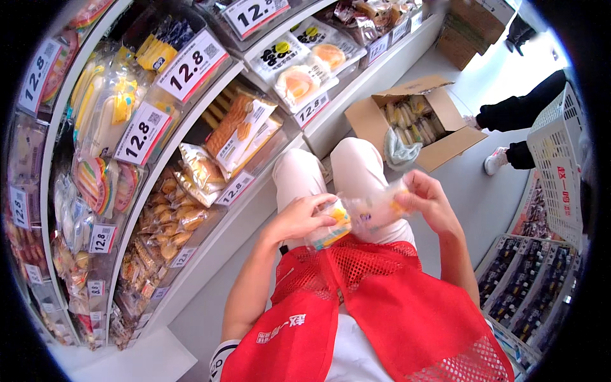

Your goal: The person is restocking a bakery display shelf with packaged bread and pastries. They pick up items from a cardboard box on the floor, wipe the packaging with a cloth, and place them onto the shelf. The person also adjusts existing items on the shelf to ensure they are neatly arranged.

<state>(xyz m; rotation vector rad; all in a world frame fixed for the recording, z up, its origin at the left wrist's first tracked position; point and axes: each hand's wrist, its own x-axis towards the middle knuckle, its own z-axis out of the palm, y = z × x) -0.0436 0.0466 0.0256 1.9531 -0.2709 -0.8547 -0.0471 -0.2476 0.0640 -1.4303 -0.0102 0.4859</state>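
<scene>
Over my lap, my left hand (296, 220) is closed around a small wrapped snack (338, 230) in clear film with yellow, blue and green print. My right hand (428, 202) pinches a clear plastic packet (377, 210) at its right end, where a bit of yellow shows. That packet reaches across toward the snack in my left hand and is blurred, so I cannot tell whether the two touch. An open cardboard box (457, 107) stands on the floor beyond my knees, with several wrapped snacks (410, 118) inside and a crumpled pale plastic bag (401, 153) over its near edge.
Shelves to my left hold packaged breads (240, 127), wrapped pastries (167, 219) and price tags (143, 134). A person's dark-trousered leg (519, 108) and a white basket (557, 159) stand at the right. Below it are trays of dark packets (528, 280). Stacked cartons (471, 32) sit at the back.
</scene>
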